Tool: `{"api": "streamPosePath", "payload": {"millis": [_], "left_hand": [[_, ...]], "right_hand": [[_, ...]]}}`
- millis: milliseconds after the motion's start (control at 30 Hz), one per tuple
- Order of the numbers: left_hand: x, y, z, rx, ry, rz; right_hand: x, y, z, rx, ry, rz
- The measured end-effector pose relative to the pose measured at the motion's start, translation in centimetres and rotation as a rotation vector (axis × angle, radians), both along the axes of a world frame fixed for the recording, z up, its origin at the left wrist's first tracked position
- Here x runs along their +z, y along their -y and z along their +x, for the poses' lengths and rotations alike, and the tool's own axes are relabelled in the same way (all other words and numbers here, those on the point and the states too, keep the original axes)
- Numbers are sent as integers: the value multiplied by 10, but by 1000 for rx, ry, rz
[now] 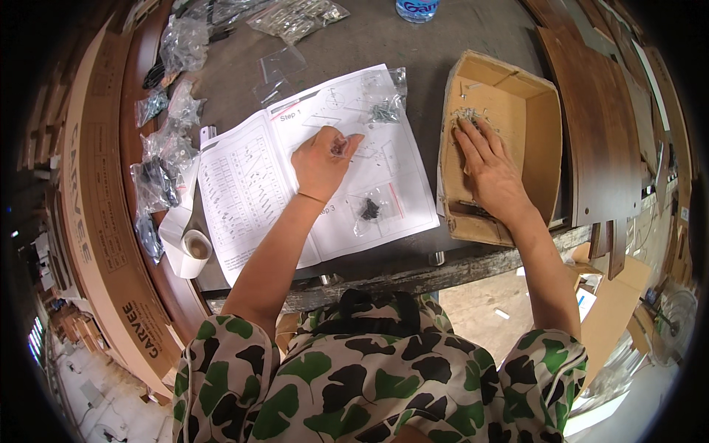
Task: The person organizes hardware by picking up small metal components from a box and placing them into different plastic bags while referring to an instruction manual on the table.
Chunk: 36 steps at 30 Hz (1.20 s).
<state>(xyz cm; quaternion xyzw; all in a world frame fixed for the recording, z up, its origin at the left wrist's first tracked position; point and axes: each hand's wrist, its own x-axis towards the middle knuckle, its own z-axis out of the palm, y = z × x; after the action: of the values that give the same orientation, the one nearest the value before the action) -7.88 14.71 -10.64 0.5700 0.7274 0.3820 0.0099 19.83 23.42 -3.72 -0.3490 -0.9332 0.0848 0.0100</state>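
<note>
Over the open instruction booklet (251,188), my left hand (323,162) is closed around a small clear plastic bag (340,145); what the bag holds is too small to make out. My right hand (491,166) reaches into a shallow cardboard box (539,140), fingers stretched out and touching a pile of small screws (467,114) at its far left. One bag of small greenish metal parts (384,111) lies on the booklet's upper right. A second bag, with black screws (369,209), rests on its lower right.
Several hardware bags (166,140) line the table's left side, next to a roll of white labels (196,245). More bagged metal fittings (299,18) and a water bottle (417,9) are at the back. Brown boards (591,125) stand to the right, a long carton (96,184) to the left.
</note>
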Motion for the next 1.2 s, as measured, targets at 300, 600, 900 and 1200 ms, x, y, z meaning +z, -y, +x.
{"api": "streamPosePath", "payload": {"millis": [300, 600, 900, 1200], "left_hand": [[2, -1, 0, -2, 32, -37], [1, 4, -1, -10, 31, -17], [3, 2, -1, -33, 57, -41], [-2, 0, 2, 58, 45, 5]], "right_hand": [[9, -2, -1, -57, -79, 81], [62, 94, 43, -442, -503, 61], [36, 211, 40, -708, -764, -185], [61, 157, 54, -584, -765, -3]]}}
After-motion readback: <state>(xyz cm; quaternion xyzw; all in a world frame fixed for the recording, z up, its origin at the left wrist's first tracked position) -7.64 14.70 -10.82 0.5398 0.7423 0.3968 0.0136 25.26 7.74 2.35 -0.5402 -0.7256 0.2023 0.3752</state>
